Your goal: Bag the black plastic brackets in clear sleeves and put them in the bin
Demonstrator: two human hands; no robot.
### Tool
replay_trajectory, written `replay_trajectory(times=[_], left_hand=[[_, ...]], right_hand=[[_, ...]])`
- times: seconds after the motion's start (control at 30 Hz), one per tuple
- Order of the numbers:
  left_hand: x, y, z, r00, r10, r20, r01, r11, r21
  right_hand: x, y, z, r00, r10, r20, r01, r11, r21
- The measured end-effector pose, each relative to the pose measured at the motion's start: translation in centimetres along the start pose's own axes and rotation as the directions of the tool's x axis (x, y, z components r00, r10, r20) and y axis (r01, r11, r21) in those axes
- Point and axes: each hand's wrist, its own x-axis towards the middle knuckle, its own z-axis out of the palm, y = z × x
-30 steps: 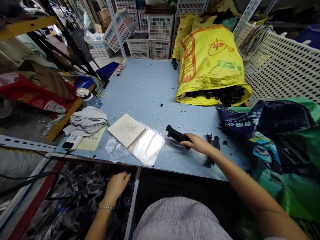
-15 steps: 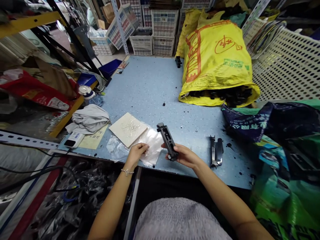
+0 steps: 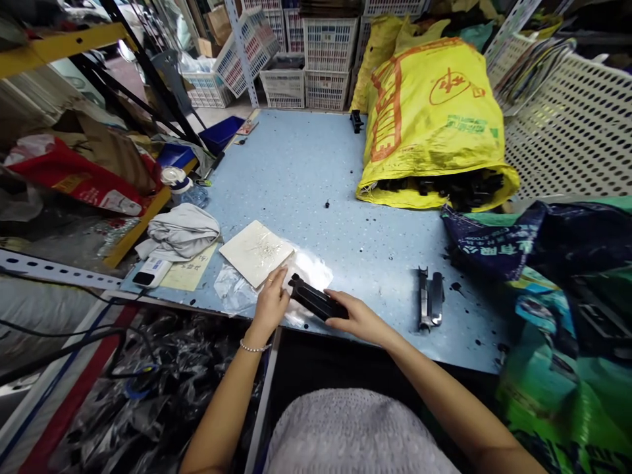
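Observation:
A long black plastic part (image 3: 318, 301) is held low over the front of the table, lying slantwise with its smooth side up. My right hand (image 3: 359, 318) grips its right end, thumb on the near side and fingers on the far side. Close against the left end is my left hand (image 3: 271, 301), its fingers drawn together; whatever they hold is too small or hidden to make out. Beneath the part lies a clear plastic bag (image 3: 316, 266). Behind my left hand, a pale square board (image 3: 254, 253) carries a scatter of tiny shiny pieces.
To the right lie two black plastic pieces (image 3: 430, 300) side by side. A yellow sack (image 3: 434, 112) of black parts stands at the back right. A grey cloth (image 3: 180, 232), a white device (image 3: 152, 272) and a paper note (image 3: 191, 271) lie on the left of the blue table (image 3: 296, 158).
The black part has turned from steep to nearly level, and its smooth side now shows instead of its hollow one. My left hand has risen slightly to its left end.

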Motion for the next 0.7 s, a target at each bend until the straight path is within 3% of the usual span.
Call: replay_trajectory(times=[0.1,0.17,0.27,0.37,0.43,0.53,0.63,0.7], left_hand=[[-1.6,2.0,0.5,0.970,0.209,0.121,-0.204,0.977,-0.056],[-3.0,3.6,0.9,0.917,0.341,0.205,-0.322,0.939,-0.121],[-4.1,4.7,1.0,0.900,0.376,0.220,-0.346,0.924,-0.162],[-4.4,4.3,-0.2,0.924,0.345,0.164,-0.340,0.939,-0.058],[-4.8,3.9,-1.9,0.946,0.317,0.074,-0.320,0.947,0.028],[-6.9,4.1,-6.0,0.972,0.216,-0.089,-0.207,0.973,0.104],[-10.3,4.1,-11.1,0.994,0.011,-0.112,0.007,0.988,0.156],[-12.6,3.0,-14.0,0.979,-0.202,0.004,0.199,0.967,0.162]], right_hand=[[0.9,0.1,0.3,0.998,0.060,-0.016,-0.060,0.998,-0.021],[2.3,0.2,1.4,0.996,0.091,-0.001,-0.090,0.987,0.136],[3.7,-0.2,3.7,0.992,0.124,-0.008,-0.110,0.909,0.401],[3.0,-1.8,5.8,0.999,0.008,-0.036,0.009,0.900,0.435],[1.8,-3.0,6.3,0.995,-0.082,0.061,0.044,0.881,0.470],[0.6,-3.7,5.9,0.966,-0.094,0.241,-0.045,0.856,0.515],[0.7,-1.7,4.4,0.986,-0.046,0.159,-0.017,0.929,0.371],[1.1,0.6,3.2,1.000,0.026,0.011,-0.028,0.965,0.261]])
